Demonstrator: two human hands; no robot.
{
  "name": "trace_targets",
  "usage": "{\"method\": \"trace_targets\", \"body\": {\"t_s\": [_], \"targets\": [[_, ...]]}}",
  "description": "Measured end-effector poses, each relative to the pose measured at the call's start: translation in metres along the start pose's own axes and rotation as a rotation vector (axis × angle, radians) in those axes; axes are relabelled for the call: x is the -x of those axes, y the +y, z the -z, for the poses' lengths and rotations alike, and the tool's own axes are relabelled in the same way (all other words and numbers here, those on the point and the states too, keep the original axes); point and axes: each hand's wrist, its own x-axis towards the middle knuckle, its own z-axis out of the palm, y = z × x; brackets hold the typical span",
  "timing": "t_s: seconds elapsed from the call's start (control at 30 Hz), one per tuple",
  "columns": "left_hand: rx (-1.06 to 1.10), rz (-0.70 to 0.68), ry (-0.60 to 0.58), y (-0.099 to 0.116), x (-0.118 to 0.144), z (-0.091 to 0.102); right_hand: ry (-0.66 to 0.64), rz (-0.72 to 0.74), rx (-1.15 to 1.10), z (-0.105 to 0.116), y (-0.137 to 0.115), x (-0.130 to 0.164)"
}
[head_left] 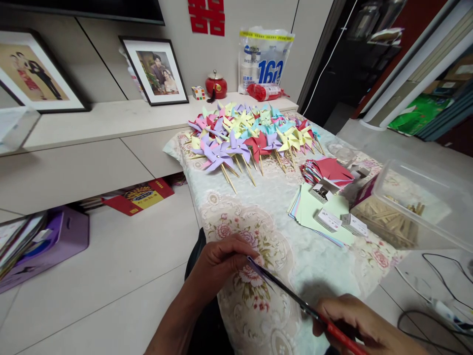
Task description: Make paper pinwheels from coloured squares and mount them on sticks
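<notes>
My left hand (225,259) is closed in a pinch on a small folded piece of purple paper (258,270), seen almost edge-on above the flowered tablecloth. In my right hand (354,320) is a pair of scissors (291,294) with red handles. Its dark blades point left and reach along the purple paper, close to my left fingertips. Whether the blades touch or cut the paper I cannot make out. Farther back on the table lies a large pile of paper pinwheels (254,143) on wooden sticks, in purple, red, yellow, pink and blue.
At the right are coloured paper sheets (306,217), small white boxes (328,220), cut red paper (334,170) and a clear plastic bin (391,217) of wooden sticks. A white cabinet (148,121) with framed photos runs behind. Cables (424,315) lie on the floor at right.
</notes>
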Motion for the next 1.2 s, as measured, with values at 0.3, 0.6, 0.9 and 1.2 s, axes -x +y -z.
{"method": "trace_targets", "body": {"t_s": [0.3, 0.6, 0.9, 1.2], "targets": [[-0.104, -0.022, 0.014, 0.004, 0.0, 0.001, -0.021, -0.019, -0.002, 0.002, 0.018, 0.003], [-0.111, -0.022, 0.03, 0.002, -0.001, 0.001, -0.122, -0.019, -0.207, -0.003, 0.014, -0.004], [-0.107, 0.006, 0.058, 0.0, -0.001, 0.004, -0.12, 0.075, -0.222, -0.004, 0.021, -0.009], [-0.014, 0.036, 0.105, -0.004, 0.008, 0.016, 0.07, 0.182, 0.035, 0.0, 0.014, -0.025]]}}
